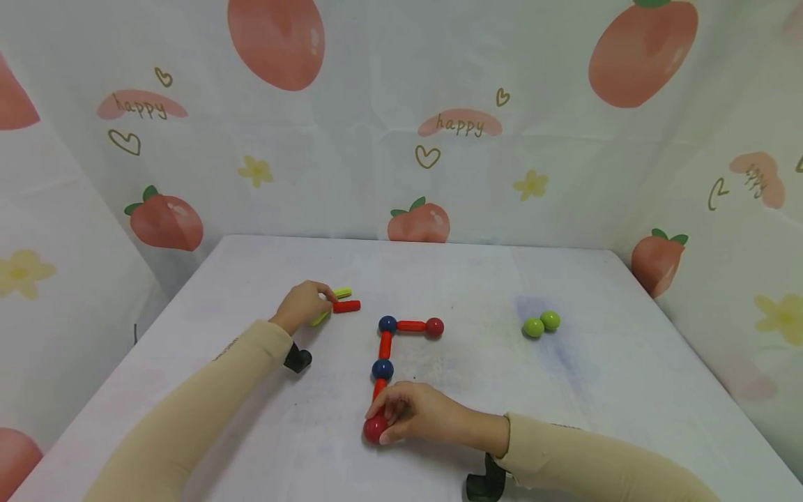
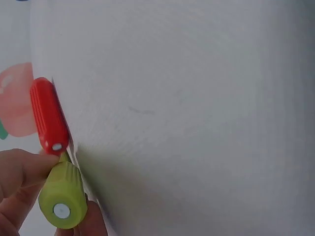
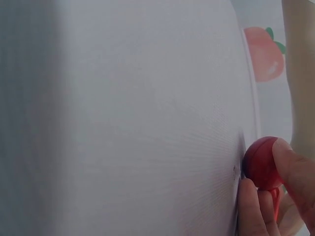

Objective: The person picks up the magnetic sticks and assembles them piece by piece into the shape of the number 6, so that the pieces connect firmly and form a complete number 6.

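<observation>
My left hand (image 1: 304, 307) reaches to the table's left side, its fingertips pinching the near end of a red magnetic rod (image 1: 346, 307). A yellow-green rod (image 2: 62, 196) with a pale round end hides part of those fingers in the left wrist view. Another yellow-green rod (image 1: 342, 293) lies just behind. My right hand (image 1: 426, 415) grips a red ball (image 1: 375, 429) between thumb and fingers. That ball ends a chain of red rods (image 1: 385, 345) and two blue balls (image 1: 387, 324), which turns right at the far blue ball toward another red ball (image 1: 435, 328).
Two green balls (image 1: 534, 328) sit close together on the right of the white table (image 1: 477, 279). A printed cloth (image 1: 351, 139) hangs behind and at both sides. Black wrist mounts (image 1: 486, 481) stick out below the sleeves.
</observation>
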Motion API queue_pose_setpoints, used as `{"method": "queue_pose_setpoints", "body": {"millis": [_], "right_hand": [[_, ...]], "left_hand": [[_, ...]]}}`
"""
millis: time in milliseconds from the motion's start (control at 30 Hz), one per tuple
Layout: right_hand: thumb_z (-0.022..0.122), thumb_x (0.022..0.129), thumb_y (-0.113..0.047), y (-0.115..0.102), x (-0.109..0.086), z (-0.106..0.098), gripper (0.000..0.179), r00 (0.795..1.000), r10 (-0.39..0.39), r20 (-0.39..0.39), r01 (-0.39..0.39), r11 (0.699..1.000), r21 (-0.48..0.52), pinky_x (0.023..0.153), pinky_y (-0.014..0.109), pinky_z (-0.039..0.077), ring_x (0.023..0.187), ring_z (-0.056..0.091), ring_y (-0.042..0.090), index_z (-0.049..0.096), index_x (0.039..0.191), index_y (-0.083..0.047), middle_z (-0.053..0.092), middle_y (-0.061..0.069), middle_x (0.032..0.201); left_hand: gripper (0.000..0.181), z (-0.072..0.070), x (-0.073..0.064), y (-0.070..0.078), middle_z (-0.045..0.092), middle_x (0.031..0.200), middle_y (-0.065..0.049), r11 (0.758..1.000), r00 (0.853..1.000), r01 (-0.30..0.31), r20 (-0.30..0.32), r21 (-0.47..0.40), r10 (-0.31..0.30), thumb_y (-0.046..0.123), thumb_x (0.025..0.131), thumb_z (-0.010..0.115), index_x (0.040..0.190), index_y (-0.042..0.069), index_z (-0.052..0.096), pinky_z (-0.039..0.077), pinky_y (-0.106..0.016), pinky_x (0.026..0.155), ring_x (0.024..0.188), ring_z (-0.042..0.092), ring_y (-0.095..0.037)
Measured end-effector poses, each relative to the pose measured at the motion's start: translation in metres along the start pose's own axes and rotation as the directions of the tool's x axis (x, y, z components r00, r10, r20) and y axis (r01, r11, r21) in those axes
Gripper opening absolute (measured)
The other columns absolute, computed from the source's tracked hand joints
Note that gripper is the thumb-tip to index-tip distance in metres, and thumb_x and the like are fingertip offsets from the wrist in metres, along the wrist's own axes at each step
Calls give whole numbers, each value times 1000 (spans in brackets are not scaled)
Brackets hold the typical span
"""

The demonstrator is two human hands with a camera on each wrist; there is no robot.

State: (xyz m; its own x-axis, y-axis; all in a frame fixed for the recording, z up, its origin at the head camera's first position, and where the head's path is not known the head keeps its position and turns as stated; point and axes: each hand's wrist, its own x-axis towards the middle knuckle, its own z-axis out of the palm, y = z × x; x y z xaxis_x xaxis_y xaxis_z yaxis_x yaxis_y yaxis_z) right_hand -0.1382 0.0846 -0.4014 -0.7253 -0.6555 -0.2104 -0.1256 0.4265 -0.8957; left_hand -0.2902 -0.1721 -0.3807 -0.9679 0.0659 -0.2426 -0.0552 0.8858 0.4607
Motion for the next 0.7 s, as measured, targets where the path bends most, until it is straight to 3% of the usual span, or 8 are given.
{"method": "queue_pose_setpoints", "body": {"millis": [100,267,333,467,533,700], "right_hand": [[82,84,-4,0,0,0,29,1000,-1,1,1,1000,0,72,14,50,83,57,6,74,111,-11,64,-2,94],[81,84,-4,1,1,0,29,1000,-7,6,7,1000,2,72,13,50,83,57,6,74,111,-10,65,-1,95],[81,84,-4,2,1,0,29,1000,-3,8,3,1000,-2,72,14,51,83,57,5,74,111,-11,65,-2,95],[82,84,-6,2,2,0,29,1000,10,7,-10,1000,-15,73,14,52,83,58,5,74,111,-13,65,-3,95],[82,84,-6,2,2,0,29,1000,10,7,-10,1000,-18,73,14,52,83,58,5,74,111,-13,66,-3,95],[82,84,-5,2,2,-1,28,1000,-18,16,19,1000,-19,73,13,51,82,57,4,74,110,-10,67,0,96]], "left_hand": [[25,-1,0,0,54,148,-24,1000,1000,-4,-2,1,4,16,97,62,117,10,75,43,-53,113,128,53,-38],[28,-10,-4,6,61,138,-23,999,999,-15,-41,-31,13,18,97,60,120,7,71,51,-42,92,109,59,-32],[29,-15,-7,13,63,134,-22,997,998,-30,-49,-72,27,20,99,59,123,6,69,51,-37,85,104,60,-30],[30,-20,-19,38,65,127,-19,978,993,-115,-39,-175,110,25,101,60,125,8,67,55,-35,87,108,62,-30],[29,-17,-26,53,67,123,-17,958,982,-186,-41,-217,182,25,101,62,124,9,68,56,-33,86,107,63,-29],[25,6,-46,84,72,107,-10,896,932,-351,-6,-273,363,22,99,67,120,9,71,53,-25,76,93,64,-21]]}}
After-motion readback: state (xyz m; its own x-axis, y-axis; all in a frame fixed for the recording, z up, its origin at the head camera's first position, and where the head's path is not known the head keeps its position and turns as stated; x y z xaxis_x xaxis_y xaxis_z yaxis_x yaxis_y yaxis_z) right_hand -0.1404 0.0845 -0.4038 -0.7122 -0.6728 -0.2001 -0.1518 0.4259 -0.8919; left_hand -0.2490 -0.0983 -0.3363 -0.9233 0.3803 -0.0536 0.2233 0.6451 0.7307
